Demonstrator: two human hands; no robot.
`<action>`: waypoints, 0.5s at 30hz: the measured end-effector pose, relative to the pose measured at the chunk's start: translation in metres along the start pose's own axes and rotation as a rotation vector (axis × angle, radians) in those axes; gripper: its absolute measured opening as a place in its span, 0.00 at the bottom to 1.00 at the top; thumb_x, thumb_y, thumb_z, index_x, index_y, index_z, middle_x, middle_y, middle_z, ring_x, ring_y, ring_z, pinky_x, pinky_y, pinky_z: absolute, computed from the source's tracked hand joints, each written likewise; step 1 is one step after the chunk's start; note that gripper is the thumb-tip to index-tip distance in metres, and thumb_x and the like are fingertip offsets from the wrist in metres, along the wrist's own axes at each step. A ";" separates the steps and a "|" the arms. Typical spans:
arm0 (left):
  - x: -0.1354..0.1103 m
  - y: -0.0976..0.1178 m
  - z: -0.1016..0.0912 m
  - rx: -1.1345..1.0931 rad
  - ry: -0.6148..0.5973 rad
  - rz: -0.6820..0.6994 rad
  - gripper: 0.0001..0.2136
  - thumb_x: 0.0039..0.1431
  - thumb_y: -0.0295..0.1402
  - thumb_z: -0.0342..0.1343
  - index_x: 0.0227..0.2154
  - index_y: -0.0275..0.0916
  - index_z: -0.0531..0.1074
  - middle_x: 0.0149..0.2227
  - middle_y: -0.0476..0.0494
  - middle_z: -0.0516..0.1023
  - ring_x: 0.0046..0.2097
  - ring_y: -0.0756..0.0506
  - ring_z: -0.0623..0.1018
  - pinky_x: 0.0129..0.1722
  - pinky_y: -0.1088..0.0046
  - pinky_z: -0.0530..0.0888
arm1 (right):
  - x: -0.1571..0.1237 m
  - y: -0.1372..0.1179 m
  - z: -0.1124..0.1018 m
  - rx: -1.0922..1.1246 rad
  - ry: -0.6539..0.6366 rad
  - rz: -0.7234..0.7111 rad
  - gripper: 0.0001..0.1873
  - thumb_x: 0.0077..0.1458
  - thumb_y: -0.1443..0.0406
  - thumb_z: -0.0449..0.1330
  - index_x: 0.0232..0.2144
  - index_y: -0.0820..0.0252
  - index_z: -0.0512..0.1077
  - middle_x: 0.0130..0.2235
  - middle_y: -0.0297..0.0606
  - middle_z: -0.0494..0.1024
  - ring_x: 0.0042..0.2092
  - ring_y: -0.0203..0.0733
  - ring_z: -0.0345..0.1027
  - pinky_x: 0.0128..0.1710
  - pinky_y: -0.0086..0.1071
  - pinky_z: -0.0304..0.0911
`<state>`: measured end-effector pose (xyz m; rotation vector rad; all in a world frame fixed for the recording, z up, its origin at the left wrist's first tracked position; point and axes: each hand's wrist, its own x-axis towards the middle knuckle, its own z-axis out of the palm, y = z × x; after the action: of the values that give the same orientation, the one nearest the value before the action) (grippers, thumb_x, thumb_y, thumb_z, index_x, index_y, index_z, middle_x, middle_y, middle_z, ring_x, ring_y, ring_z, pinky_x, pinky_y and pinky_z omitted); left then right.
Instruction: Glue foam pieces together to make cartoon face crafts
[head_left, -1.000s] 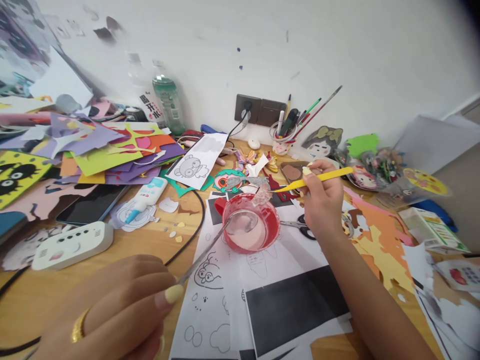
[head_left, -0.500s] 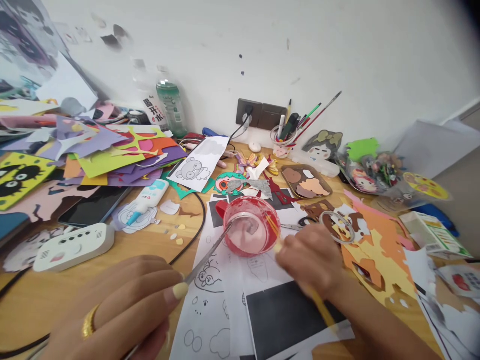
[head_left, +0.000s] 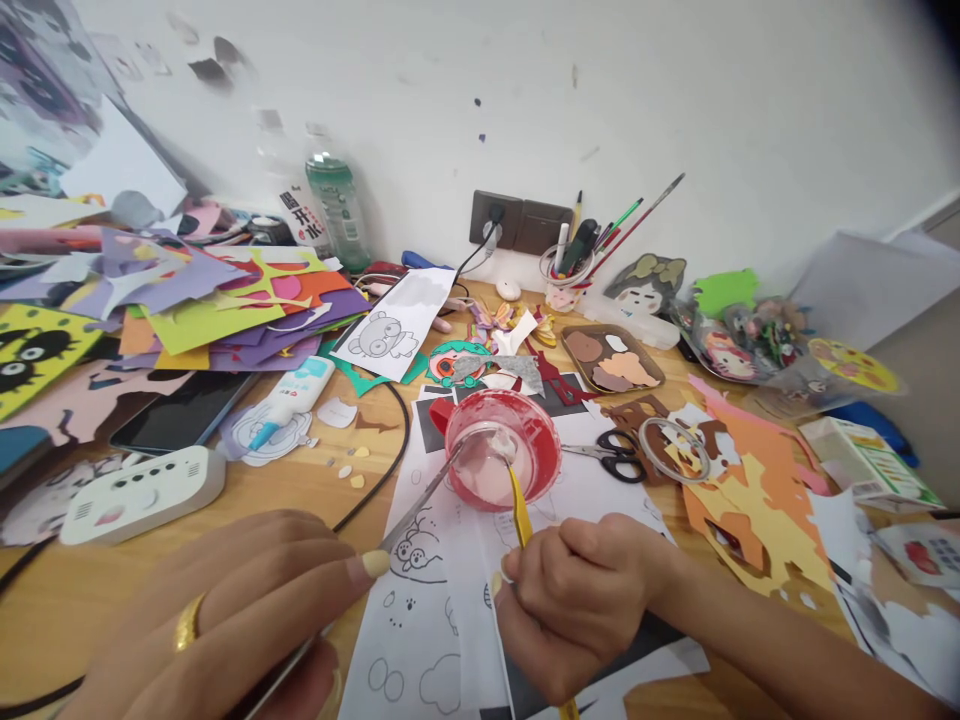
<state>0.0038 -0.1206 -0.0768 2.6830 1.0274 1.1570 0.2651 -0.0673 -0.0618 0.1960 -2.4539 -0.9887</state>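
Note:
A red cup (head_left: pixel 459 470) with a handle stands on printed sheets, with pale pinkish liquid inside. My left hand (head_left: pixel 247 600) is closed around a slim grey metal tool (head_left: pixel 420 503), its tip inside the cup near the left wall. In my right hand (head_left: pixel 581 590), closed in a fist, are yellow tweezers (head_left: pixel 521 510) pointing down into the cup. A pale soft-looking lump (head_left: pixel 501 442) lies at their tip; whether they grip it I cannot tell. Black-handled scissors (head_left: pixel 621 456) lie just right of the cup.
Coloured foam sheets (head_left: pixel 225 320) pile up at the left, near a phone (head_left: pixel 180 412), a glue bottle (head_left: pixel 300 390) and a white power strip (head_left: pixel 142 495). A brown tray (head_left: pixel 613 358) holds cut pieces behind the cup. Orange and yellow scraps (head_left: pixel 772 510) lie right; a black cable (head_left: pixel 397 440) curves left.
My right hand has moved left and toward me, uncovering the scissors. The yellow tweezers now reach into the cup's middle, with the pale lump at their tip. My left hand stays nearly still.

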 end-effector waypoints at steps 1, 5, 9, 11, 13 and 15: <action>-0.001 0.001 0.000 -0.024 -0.012 -0.011 0.21 0.53 0.25 0.47 0.51 0.42 0.60 0.28 0.50 0.74 0.30 0.50 0.71 0.27 0.74 0.68 | -0.001 0.000 -0.001 0.015 0.003 0.032 0.09 0.47 0.71 0.60 0.21 0.52 0.68 0.17 0.24 0.63 0.22 0.26 0.53 0.15 0.18 0.51; -0.001 0.006 0.004 -0.082 0.001 -0.088 0.23 0.52 0.24 0.49 0.52 0.45 0.59 0.29 0.49 0.72 0.30 0.50 0.70 0.28 0.73 0.67 | -0.010 -0.005 -0.001 0.198 0.099 0.558 0.08 0.50 0.71 0.55 0.21 0.55 0.66 0.19 0.26 0.65 0.23 0.29 0.55 0.18 0.24 0.55; 0.001 0.014 0.008 -0.110 0.034 -0.153 0.21 0.51 0.22 0.49 0.49 0.43 0.62 0.28 0.46 0.72 0.31 0.49 0.71 0.29 0.71 0.68 | -0.021 -0.009 0.009 0.210 0.434 1.261 0.08 0.49 0.73 0.53 0.30 0.56 0.64 0.24 0.29 0.62 0.25 0.31 0.56 0.24 0.28 0.55; 0.002 0.018 0.010 -0.108 0.057 -0.185 0.18 0.53 0.25 0.49 0.47 0.44 0.64 0.28 0.46 0.72 0.32 0.48 0.71 0.29 0.70 0.68 | -0.023 -0.009 0.016 0.250 0.622 1.552 0.07 0.50 0.70 0.54 0.33 0.56 0.63 0.26 0.30 0.61 0.24 0.30 0.56 0.24 0.28 0.54; 0.002 0.022 0.012 -0.066 0.049 -0.196 0.15 0.54 0.32 0.49 0.46 0.48 0.65 0.27 0.47 0.73 0.32 0.47 0.72 0.30 0.67 0.68 | -0.024 -0.007 0.023 0.395 0.766 1.731 0.05 0.51 0.67 0.54 0.33 0.56 0.62 0.24 0.28 0.59 0.21 0.29 0.53 0.20 0.26 0.51; 0.002 0.024 0.014 0.008 0.082 -0.225 0.12 0.55 0.35 0.48 0.43 0.51 0.66 0.25 0.48 0.73 0.32 0.46 0.72 0.31 0.64 0.69 | -0.025 -0.004 0.027 0.514 0.841 1.815 0.05 0.51 0.66 0.54 0.32 0.56 0.61 0.21 0.26 0.57 0.20 0.28 0.50 0.18 0.24 0.49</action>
<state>0.0278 -0.1349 -0.0787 2.4629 1.3083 1.2283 0.2737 -0.0464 -0.0912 -1.0317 -1.1308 0.4775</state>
